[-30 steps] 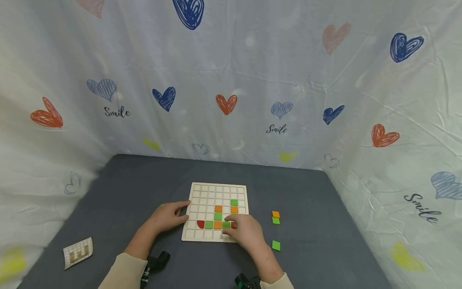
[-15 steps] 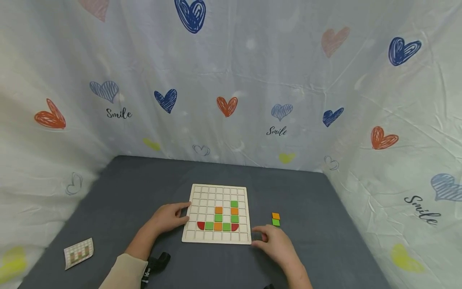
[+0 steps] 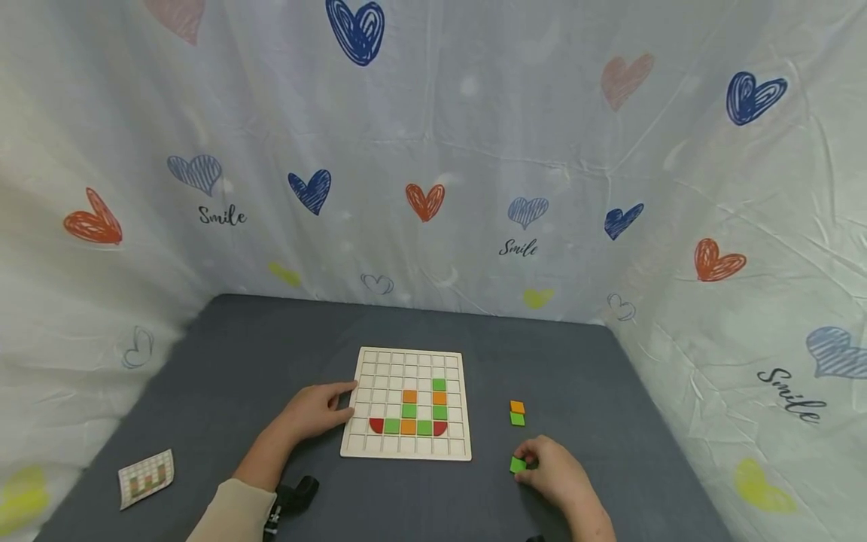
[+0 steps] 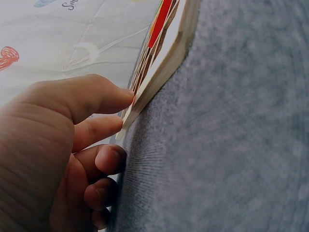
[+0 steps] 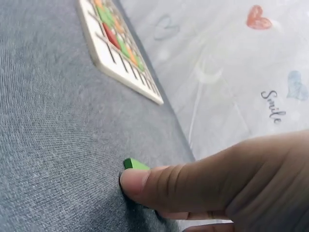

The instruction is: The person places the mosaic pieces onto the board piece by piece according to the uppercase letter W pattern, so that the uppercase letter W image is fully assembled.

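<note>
A pale wooden grid board [image 3: 381,446] [image 4: 166,63] [image 5: 116,65] lies on the grey table [image 3: 271,354], carrying green, orange and red tiles in a U-like pattern. My left hand [image 3: 313,410] [image 4: 72,140] rests at the board's left edge, fingertips touching its rim. My right hand [image 3: 550,470] [image 5: 193,179] is on the table to the right of the board, its fingers pinching a loose green tile [image 3: 518,465] [image 5: 134,164] that lies on the cloth.
An orange tile [image 3: 518,406] and a green tile [image 3: 518,419] lie together right of the board. A small pattern card [image 3: 145,476] sits at the table's front left. Heart-printed white cloth [image 3: 433,150] walls the table on three sides.
My right hand left the board's lower right cells, moved right and down across the table, and took hold of the loose green tile. The left hand has not moved.
</note>
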Action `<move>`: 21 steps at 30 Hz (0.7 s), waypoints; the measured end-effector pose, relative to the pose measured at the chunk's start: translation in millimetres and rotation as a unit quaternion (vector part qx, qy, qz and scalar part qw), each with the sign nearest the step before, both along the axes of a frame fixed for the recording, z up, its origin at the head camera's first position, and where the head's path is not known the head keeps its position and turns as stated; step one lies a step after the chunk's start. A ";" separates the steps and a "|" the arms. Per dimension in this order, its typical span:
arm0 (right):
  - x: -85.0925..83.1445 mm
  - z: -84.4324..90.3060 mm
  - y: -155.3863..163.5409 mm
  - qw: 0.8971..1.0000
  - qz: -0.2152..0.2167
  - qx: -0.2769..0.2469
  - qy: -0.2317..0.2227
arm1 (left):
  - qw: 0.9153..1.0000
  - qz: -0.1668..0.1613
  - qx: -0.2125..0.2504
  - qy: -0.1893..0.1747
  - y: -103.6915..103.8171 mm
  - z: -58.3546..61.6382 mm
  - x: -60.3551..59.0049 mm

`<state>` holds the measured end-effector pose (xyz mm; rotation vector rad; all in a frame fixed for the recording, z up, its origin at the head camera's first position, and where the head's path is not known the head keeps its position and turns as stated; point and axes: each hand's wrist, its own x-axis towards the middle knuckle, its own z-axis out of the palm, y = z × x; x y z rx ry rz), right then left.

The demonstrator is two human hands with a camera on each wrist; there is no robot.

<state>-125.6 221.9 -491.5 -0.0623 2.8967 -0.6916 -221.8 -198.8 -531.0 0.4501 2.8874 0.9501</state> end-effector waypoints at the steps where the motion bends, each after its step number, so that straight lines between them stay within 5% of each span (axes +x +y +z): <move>1: -0.1 -0.4 0.3 1.000 -0.001 -0.002 0.000 | 1.000 0.001 0.000 0.000 -0.2 0.3 0.0; 21: -13.1 5.5 -13.8 1.000 0.011 0.010 0.013 | 1.000 -0.014 0.003 0.013 -1.6 0.4 0.2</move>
